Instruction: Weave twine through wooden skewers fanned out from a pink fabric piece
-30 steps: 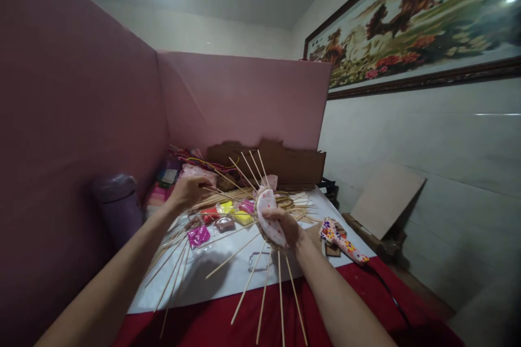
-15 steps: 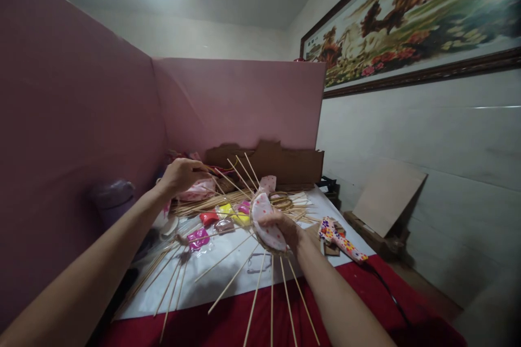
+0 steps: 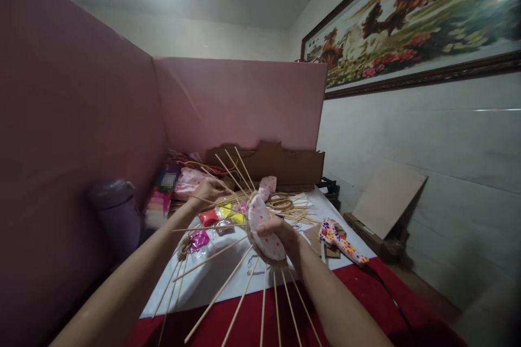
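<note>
My right hand (image 3: 280,232) grips a round woven base (image 3: 257,246) faced with white cloth with red dots (image 3: 260,220). Thin wooden sticks (image 3: 220,290) spread from its rim like spokes, several of them toward me over the table edge. Left of the rim, my left hand (image 3: 211,188) is among the upper spokes with its fingers curled together. What those fingers pinch is too small and partly hidden to make out. A dotted flap of cloth (image 3: 267,187) stands up behind the base.
Red (image 3: 209,218), yellow and magenta packets lie behind the spokes, beside a tied twine bundle (image 3: 184,249). At the right is a flower-patterned glue gun (image 3: 342,241) with a cord. Cardboard (image 3: 293,162) stands at the back; a lidded bin (image 3: 116,217) is at the left.
My left hand has moved right and down, closer to the base. The base has shifted slightly left and turned, and its spokes point at different angles. My right hand keeps its grip.
</note>
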Demonstrator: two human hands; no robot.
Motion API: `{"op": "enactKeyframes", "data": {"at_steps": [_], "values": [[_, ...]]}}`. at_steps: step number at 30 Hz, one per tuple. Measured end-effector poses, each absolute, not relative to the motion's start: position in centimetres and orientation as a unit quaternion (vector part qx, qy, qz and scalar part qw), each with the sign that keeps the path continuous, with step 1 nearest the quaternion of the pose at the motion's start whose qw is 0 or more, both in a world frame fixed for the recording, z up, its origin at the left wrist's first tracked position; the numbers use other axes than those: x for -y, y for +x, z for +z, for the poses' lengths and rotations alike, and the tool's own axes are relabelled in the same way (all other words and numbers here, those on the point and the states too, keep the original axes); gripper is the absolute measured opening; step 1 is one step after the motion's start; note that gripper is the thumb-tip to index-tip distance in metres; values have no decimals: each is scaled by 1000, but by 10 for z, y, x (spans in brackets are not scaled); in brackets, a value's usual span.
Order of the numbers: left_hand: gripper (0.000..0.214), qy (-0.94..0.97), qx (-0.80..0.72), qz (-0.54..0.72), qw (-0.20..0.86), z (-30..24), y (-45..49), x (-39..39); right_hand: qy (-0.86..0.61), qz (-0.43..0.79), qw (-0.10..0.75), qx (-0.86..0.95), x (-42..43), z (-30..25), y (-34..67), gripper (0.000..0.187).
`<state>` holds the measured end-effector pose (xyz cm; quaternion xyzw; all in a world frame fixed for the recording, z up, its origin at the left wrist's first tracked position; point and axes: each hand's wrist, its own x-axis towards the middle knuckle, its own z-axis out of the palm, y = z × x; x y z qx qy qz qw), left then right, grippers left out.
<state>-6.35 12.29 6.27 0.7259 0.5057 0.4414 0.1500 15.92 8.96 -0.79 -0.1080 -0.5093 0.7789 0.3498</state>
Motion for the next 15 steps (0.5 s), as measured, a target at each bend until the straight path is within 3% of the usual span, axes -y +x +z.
{"op": "enactKeyframes", "data": {"at_steps": [11, 15], "values": [[17, 722, -576, 382, -13, 136, -108, -122, -154, 765, 318, 538, -99, -11, 158, 27], [19, 740, -589, 293, -136, 152, -102, -108, -172, 764, 319, 533, -97, -11, 156, 28]]}}
